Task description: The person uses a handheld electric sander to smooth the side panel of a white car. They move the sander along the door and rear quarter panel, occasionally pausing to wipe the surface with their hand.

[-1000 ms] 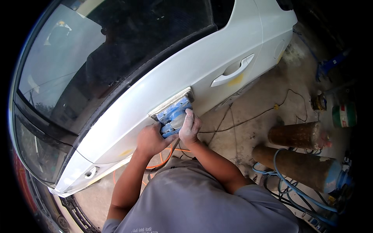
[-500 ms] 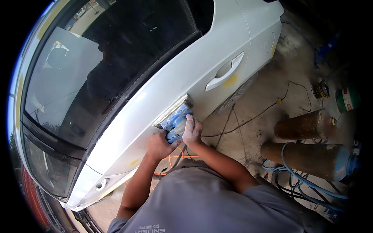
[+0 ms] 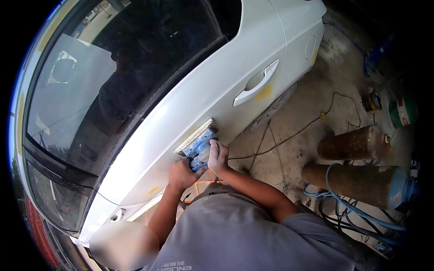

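Observation:
Both hands hold a blue sander [image 3: 202,145] with a long rectangular pad, laid against the white car door [image 3: 181,113] below the window. My left hand [image 3: 183,175] is wrapped round its near left end. At its right side, my right hand [image 3: 219,157] grips the body, fingers dusty with pale powder. The pad's underside is hidden against the panel. Beyond the sander is a white door handle [image 3: 257,86] with a yellowish patch [image 3: 264,92] beside it. Another yellowish patch [image 3: 153,190] marks the panel to the left of my left hand.
Two brown gas cylinders [image 3: 346,145] [image 3: 348,178] lie on the right, with blue hoses [image 3: 343,198] around the nearer one. A dark cable [image 3: 289,140] crosses the concrete floor. An orange hose [image 3: 197,187] runs below my hands. A green container [image 3: 402,113] is at far right.
The sander and both hands have shifted a little toward me along the panel. My grip looks the same. The view has moved slightly, and a blurred patch now covers the lower left.

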`<move>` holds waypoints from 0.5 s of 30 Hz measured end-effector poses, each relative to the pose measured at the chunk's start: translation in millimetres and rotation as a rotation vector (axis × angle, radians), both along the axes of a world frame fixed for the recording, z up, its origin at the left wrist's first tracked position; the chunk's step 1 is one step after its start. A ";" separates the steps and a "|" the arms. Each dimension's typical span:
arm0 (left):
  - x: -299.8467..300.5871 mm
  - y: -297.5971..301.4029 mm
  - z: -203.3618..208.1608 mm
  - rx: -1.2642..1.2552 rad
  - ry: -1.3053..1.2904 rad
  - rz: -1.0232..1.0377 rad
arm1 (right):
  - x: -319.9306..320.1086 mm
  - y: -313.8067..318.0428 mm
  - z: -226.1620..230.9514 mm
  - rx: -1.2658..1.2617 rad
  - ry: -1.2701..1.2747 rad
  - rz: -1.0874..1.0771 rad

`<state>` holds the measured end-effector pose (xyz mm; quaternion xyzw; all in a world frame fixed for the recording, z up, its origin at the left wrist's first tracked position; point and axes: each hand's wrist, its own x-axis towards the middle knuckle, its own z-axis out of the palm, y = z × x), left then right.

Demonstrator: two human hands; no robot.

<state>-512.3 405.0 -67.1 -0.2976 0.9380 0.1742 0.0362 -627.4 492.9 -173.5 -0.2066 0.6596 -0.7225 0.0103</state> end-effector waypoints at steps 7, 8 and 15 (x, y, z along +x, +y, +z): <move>2.4 -6.4 26.1 0.006 -0.020 0.019 | -6.9 -4.5 38.5 -0.017 0.038 0.030; 6.5 -7.8 18.0 0.002 -0.040 0.015 | -2.0 -5.6 28.4 -0.023 0.039 0.018; -10.8 -2.1 12.9 0.048 -0.098 0.048 | -18.1 -5.1 12.2 0.000 0.140 -0.107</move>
